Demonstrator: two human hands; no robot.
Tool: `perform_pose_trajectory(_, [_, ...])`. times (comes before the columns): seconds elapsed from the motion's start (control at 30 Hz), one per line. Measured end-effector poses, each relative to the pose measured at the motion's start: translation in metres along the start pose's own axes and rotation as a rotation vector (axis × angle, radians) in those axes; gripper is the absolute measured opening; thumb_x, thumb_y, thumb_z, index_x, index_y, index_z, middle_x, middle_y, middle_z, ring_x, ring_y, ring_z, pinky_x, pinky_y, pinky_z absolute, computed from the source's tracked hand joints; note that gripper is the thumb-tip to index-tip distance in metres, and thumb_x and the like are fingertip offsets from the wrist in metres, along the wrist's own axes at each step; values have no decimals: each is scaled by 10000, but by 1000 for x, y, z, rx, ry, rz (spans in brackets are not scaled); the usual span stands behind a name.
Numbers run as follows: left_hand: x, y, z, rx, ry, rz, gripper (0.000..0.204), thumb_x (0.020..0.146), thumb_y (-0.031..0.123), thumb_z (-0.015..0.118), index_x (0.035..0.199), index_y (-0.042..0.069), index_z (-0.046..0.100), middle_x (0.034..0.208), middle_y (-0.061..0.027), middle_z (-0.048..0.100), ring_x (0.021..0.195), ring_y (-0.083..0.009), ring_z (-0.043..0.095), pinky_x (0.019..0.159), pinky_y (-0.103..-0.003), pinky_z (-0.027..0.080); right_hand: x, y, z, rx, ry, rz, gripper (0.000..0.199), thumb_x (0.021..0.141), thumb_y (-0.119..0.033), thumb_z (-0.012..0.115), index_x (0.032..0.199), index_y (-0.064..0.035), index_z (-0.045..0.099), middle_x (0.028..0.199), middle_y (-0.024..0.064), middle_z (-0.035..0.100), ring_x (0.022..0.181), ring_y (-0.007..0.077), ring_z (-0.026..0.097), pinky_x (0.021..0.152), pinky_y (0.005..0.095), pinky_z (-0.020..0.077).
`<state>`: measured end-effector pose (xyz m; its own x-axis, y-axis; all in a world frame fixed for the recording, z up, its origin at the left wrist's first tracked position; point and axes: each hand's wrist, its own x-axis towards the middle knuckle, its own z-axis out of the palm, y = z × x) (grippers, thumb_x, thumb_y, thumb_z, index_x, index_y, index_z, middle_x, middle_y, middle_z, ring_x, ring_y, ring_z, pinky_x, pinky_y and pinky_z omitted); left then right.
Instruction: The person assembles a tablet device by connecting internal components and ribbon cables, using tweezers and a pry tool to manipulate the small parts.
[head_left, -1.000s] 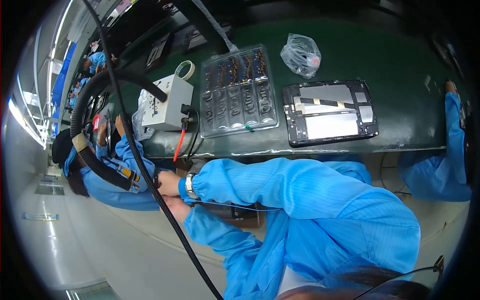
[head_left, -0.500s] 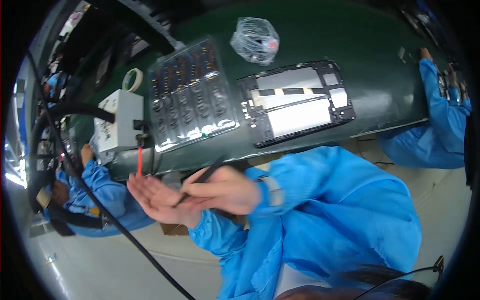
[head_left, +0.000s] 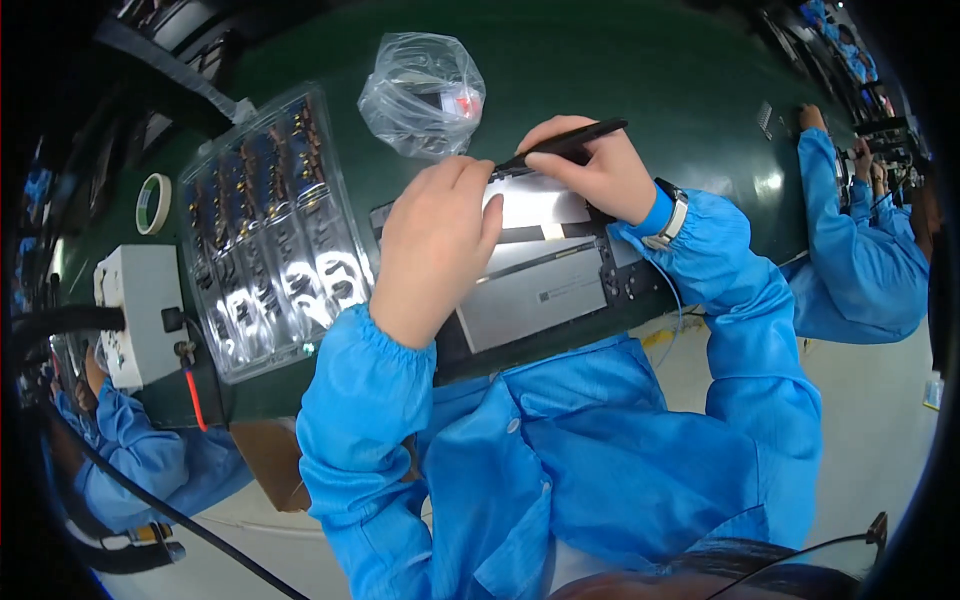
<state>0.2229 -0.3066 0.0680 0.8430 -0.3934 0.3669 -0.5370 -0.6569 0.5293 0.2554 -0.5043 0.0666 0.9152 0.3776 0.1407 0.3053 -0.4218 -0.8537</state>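
Observation:
An opened tablet-like device (head_left: 545,285) with grey and silver inner panels lies on the dark green bench (head_left: 620,70). My left hand (head_left: 435,245) rests flat on its upper left part, fingers together. My right hand (head_left: 590,170) is closed on black tweezers (head_left: 560,142), whose tip points left to the device's top edge, close to my left fingertips. Both arms wear blue sleeves; a watch sits on my right wrist.
A clear plastic tray (head_left: 275,235) of small parts lies left of the device. A crumpled clear bag (head_left: 425,95) sits behind it. A tape roll (head_left: 153,203) and a white box (head_left: 140,315) stand far left. Other people in blue work at right (head_left: 850,240) and lower left (head_left: 130,460).
My hands came up from below the bench edge onto the device. The right hand kept the tweezers and brought their tip to the device's top edge. The view swung right and nearer.

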Motion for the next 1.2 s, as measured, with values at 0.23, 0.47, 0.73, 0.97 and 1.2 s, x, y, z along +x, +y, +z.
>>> perform_pose_trajectory(0.23, [9,-4,5,-18,-40,-59,245,752,87,587,985,14,582,967,-128,560,889,-310,532,775,-380,432,4,1,-6,34,-31,-39,146,768,-48,627,901,11,628,837,92,628,741,155,591,672,254,478])
perform_pose_trajectory(0.47, [5,-2,6,121,-113,-23,356,718,132,622,1067,71,585,1032,-68,518,930,-239,496,769,-367,421,2,0,-4,1,-35,-56,158,749,-22,633,902,14,626,831,124,626,717,195,601,657,272,483])
perform_pose_trajectory(0.73, [6,-3,6,13,-87,-88,337,734,86,593,1067,34,583,999,-115,541,885,-292,522,756,-380,431,1,2,-11,52,-37,-27,154,744,-15,625,896,8,633,844,138,631,730,207,609,659,281,485])
perform_pose_trajectory(0.97, [5,-4,4,30,-76,-65,323,735,72,588,1053,16,581,990,-120,543,868,-299,525,748,-384,432,2,2,-7,-5,-38,-61,151,747,-65,645,891,-21,637,826,115,634,738,205,618,665,284,508])
perform_pose_trajectory(1.2, [5,-3,4,22,-79,-56,317,741,67,587,1052,5,580,986,-125,547,878,-300,529,757,-382,436,-1,1,-8,72,-7,-2,176,748,-89,653,910,-25,631,822,103,634,731,198,620,668,278,506])
